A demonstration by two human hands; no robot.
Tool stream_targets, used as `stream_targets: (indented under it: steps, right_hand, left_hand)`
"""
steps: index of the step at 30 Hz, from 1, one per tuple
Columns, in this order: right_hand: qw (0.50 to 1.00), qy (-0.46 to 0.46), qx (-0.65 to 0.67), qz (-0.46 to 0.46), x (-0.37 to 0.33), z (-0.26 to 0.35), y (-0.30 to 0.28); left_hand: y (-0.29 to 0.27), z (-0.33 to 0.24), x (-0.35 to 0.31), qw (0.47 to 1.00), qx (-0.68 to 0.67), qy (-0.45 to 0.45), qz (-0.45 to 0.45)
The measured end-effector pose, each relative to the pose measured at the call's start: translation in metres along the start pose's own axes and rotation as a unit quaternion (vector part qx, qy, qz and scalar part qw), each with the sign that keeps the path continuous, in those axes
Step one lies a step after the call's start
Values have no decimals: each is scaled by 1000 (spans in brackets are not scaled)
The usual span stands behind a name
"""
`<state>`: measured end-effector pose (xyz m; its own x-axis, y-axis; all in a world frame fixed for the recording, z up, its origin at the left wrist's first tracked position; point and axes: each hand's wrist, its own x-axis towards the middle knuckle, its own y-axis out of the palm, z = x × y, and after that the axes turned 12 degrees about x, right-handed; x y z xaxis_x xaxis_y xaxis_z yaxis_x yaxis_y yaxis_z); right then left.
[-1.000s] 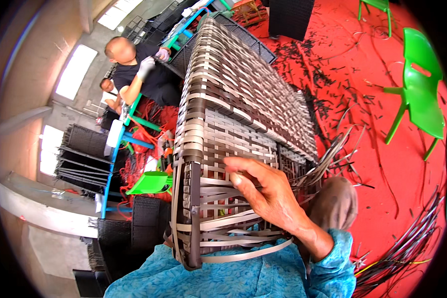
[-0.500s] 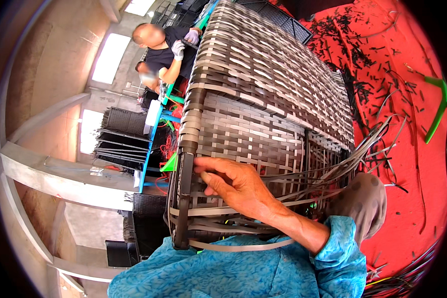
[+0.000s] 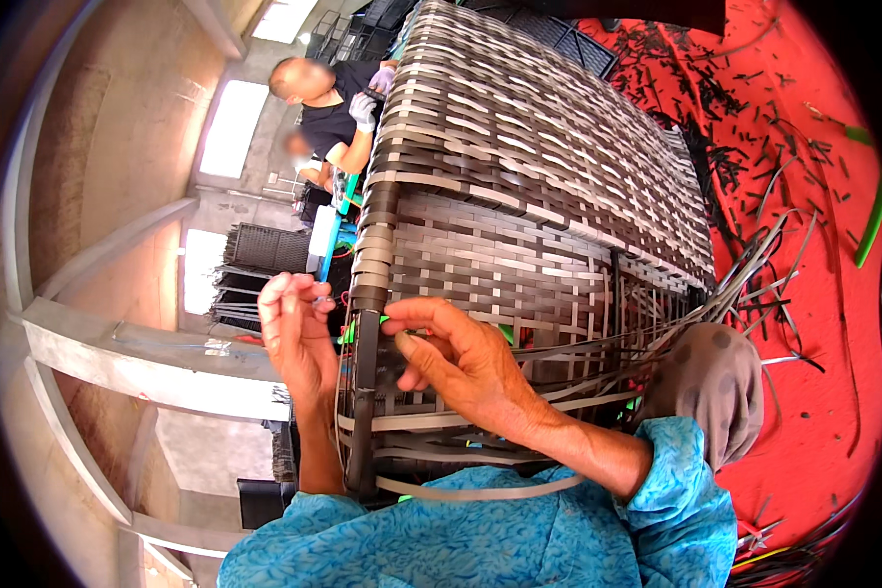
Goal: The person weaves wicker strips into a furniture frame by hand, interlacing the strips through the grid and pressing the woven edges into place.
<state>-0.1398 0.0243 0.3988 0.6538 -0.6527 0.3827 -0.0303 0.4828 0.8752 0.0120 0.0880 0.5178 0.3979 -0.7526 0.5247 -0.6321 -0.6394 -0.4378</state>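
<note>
In front of me stands a woven wicker furniture piece [image 3: 519, 108] of flat brown and grey plastic strips. Along its left edge runs a dark frame post [image 3: 365, 367], its upper part wrapped in strip [image 3: 374, 260]. My right hand [image 3: 475, 367] reaches across to the inner side of the post. Its index fingertip is at the lower end of the wrapping, and the thumb is bent and apart from it. My left hand [image 3: 302, 338] is raised just outside the post, fingers loosely curled and apart. No strip shows in either hand.
Loose strips [image 3: 676, 318] trail off to the right past my knee [image 3: 710, 392]. Black scraps [image 3: 701, 108] and a green bar [image 3: 870, 225] lie on the red floor covering [image 3: 794, 412]. Beyond the post, a person in gloves [image 3: 335, 98] works; stacked dark woven panels [image 3: 260, 245] stand behind.
My left hand has come up into view outside the post. My right hand has stayed near the wrapping's lower end, its index finger slightly higher. The view has shifted a little.
</note>
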Motion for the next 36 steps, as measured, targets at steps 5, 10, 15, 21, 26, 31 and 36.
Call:
stream_targets:
  steps: [5,10,15,21,26,31,36]
  right_hand:
    - [999,20,-20,20,0,6,-3]
    - [998,38,-31,29,3,6,-5]
    - [998,25,-43,33,4,1,-8]
    - [999,11,-22,42,-1,-4,-5]
    - [995,47,-35,74,4,1,-10]
    - [994,62,-45,80,3,4,-7]
    - [998,5,-39,44,3,1,-5]
  left_hand:
    - [44,-43,-12,915,353,131,142]
    - [42,-38,-18,911,388,108,90]
    - [40,-35,-17,899,403,151,80]
    - [44,-36,-20,900,413,124,61]
    - [43,-35,-18,905,393,144,77]
    - [43,-36,-19,917,373,120,72]
    - [49,-38,-23,927,366,82,28]
